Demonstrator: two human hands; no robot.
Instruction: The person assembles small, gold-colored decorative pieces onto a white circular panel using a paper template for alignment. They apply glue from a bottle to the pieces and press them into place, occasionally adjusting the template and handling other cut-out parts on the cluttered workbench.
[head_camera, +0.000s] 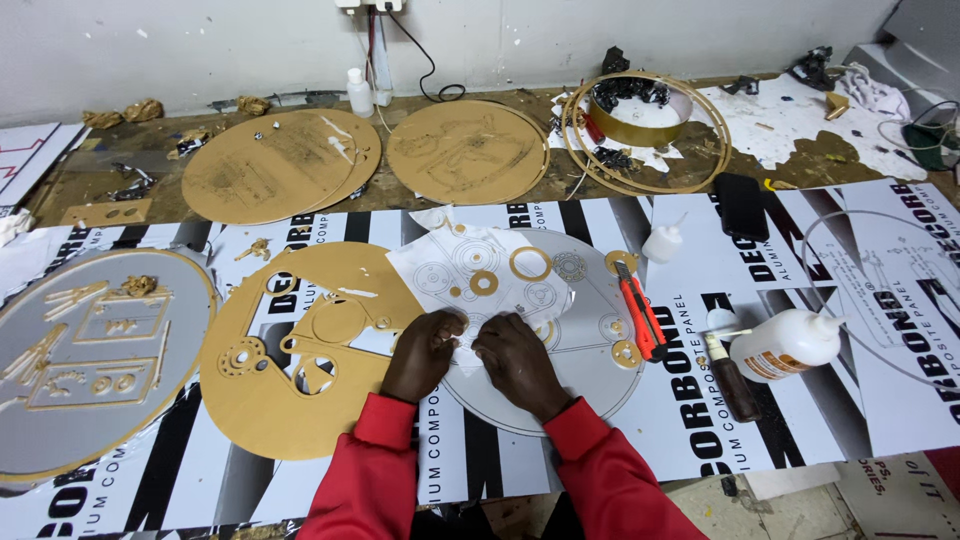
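A: Head view, entry one. Grey disc (560, 395), flat, matte, circular, lies on the printed panel sheet (690, 400) just ahead of the red sleeves. A translucent film (455, 262), creased, with faint circle outlines, covers its far-left part.

B: Hands?

A: Left hand (421, 354) and right hand (519, 362) sit side by side at the film's near edge, on the disc. Fingers curled down and drawn together, tips pressed on or pinching something at that edge; the piece itself is too small to make out.

B: On the disc?

A: Small gold pieces: an open ring (530, 263), a washer-shaped one (484, 283), a perforated round one (627, 352). Thin, flat, glossy.

B: Next out?

A: Left, a gold cut-out disc (265, 400), touching the grey disc's rim, with shaped holes. Right, a red utility knife (641, 318) lying across the rim. Beyond it a white glue bottle (785, 345) on its side, nozzle pointing right, amber liquid partly filling it; a dark slim tube (730, 375) beside it; a small white dropper bottle (663, 243) upright.

B: Farther?

A: Far left, a grey round sign (60, 420) with raised gold shapes. At the back, two brown backing discs (280, 165), (467, 150), dusty, and gold hoops (645, 160).
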